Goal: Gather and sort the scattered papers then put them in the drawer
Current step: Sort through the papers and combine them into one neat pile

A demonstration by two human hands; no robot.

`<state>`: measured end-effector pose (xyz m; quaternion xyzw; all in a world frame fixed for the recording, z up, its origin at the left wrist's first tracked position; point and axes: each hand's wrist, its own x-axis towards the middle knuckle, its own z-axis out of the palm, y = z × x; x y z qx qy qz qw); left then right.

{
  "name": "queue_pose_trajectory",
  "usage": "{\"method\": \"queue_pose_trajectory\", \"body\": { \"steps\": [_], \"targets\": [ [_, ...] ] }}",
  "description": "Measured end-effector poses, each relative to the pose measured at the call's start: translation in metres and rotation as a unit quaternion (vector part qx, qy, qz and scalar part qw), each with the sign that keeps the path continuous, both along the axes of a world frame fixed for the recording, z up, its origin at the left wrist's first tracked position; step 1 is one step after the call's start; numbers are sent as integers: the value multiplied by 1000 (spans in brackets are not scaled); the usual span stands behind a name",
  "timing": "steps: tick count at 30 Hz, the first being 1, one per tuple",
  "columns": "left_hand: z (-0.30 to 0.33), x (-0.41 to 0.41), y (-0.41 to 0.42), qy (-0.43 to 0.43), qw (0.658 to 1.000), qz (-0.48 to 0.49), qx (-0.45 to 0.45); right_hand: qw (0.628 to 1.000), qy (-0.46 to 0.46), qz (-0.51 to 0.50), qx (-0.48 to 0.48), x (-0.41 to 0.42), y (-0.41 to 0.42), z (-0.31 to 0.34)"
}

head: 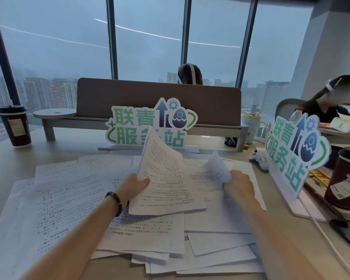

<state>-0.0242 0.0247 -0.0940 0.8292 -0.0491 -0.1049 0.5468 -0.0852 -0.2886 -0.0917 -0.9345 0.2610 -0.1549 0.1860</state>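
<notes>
Left hand: thumb on top, fingers under, gripping the left edge of a thin stack of printed sheets. The stack is raised off the desk; its top edge curls upward toward 12 o'clock. A beaded bracelet sits on the left wrist.

Right hand: fingers curled, pinching the lower edge of a single sheet whose free corner stands up. This sheet is just beside the held stack, at 3 o'clock from it.

Scattered papers: these cover the desk in overlapping layers, from 9 o'clock of the hands round through 6 o'clock to 3 o'clock. No drawer is visible.

Surroundings: a standing sign is at 12 o'clock, behind the papers. A second sign is at 2 o'clock. A lidded paper cup stands at 10 o'clock. Another cup stands at 3 o'clock, just beside the second sign.
</notes>
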Motion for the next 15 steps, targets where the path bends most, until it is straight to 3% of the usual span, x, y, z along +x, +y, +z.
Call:
{"method": "queue_pose_trajectory", "body": {
  "steps": [3,8,15],
  "targets": [
    [0,0,-1,0,1000,3,7,1000,-22,-2,18,1,-1,1],
    [-2,0,-1,5,1000,2,5,996,-8,1,-91,-5,7,3],
    [-2,-1,-1,3,1000,-3,2,993,-47,-8,-105,-8,10,8]
  ]
}}
